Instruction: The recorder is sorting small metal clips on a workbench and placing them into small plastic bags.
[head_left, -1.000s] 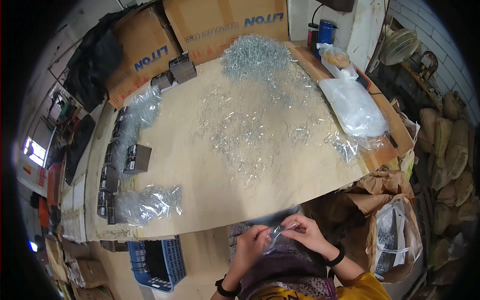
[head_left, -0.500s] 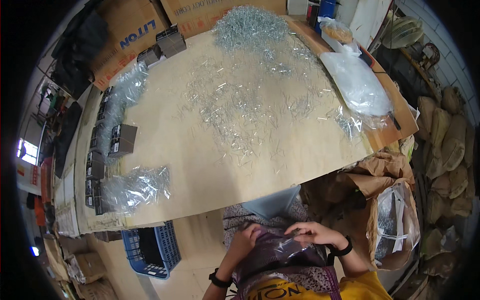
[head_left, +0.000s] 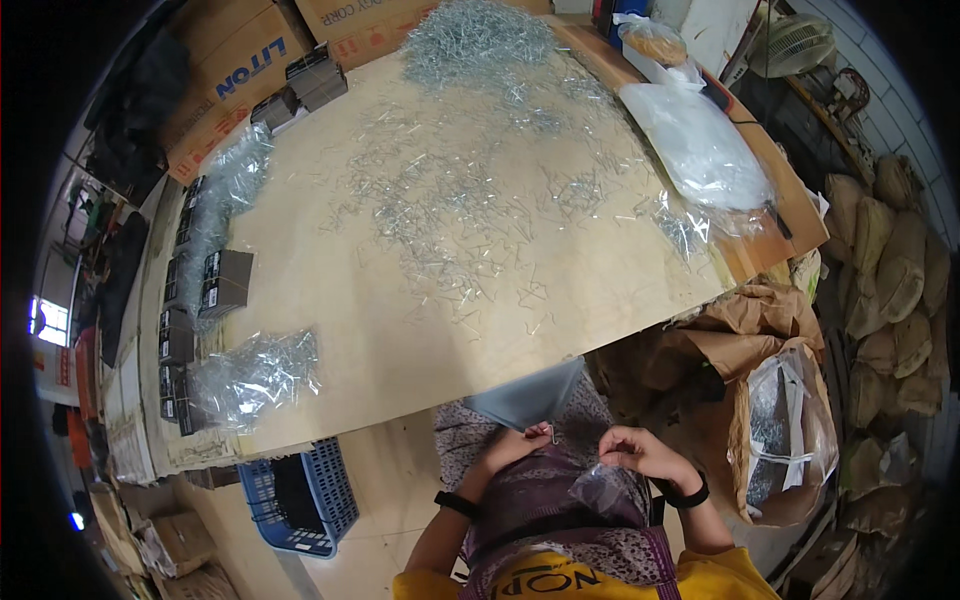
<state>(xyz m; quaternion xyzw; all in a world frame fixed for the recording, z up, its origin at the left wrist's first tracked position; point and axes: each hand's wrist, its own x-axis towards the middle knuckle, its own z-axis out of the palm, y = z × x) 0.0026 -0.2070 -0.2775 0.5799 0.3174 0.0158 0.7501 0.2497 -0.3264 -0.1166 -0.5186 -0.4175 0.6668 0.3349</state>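
Observation:
Over my lap, my left hand (head_left: pixel 518 444) pinches a small bent metal wire piece (head_left: pixel 551 434) at its fingertips. To its right, my right hand (head_left: pixel 640 455) is closed on the top of a small clear plastic bag (head_left: pixel 603 488), which hangs down against the purple patterned apron (head_left: pixel 540 500). Whether the bag has anything inside cannot be made out. Between my knees and the table edge rests a grey-blue tray (head_left: pixel 528 400). Many loose bent wire pieces (head_left: pixel 450 220) lie scattered across the table (head_left: pixel 360 330), with a dense heap of them (head_left: pixel 480 45) at the far side.
Filled clear bags (head_left: pixel 255 380) and banded stacks of dark cards (head_left: pixel 226 282) line the table's left side. A large white plastic bag (head_left: pixel 700 150) lies at the right edge. A blue basket (head_left: pixel 300 500) stands below left, an open brown sack (head_left: pixel 740 450) below right.
My hands have drawn apart and the plastic bag now hangs from the right one alone. A bent wire piece now shows in my left fingertips. The whole view has shifted slightly.

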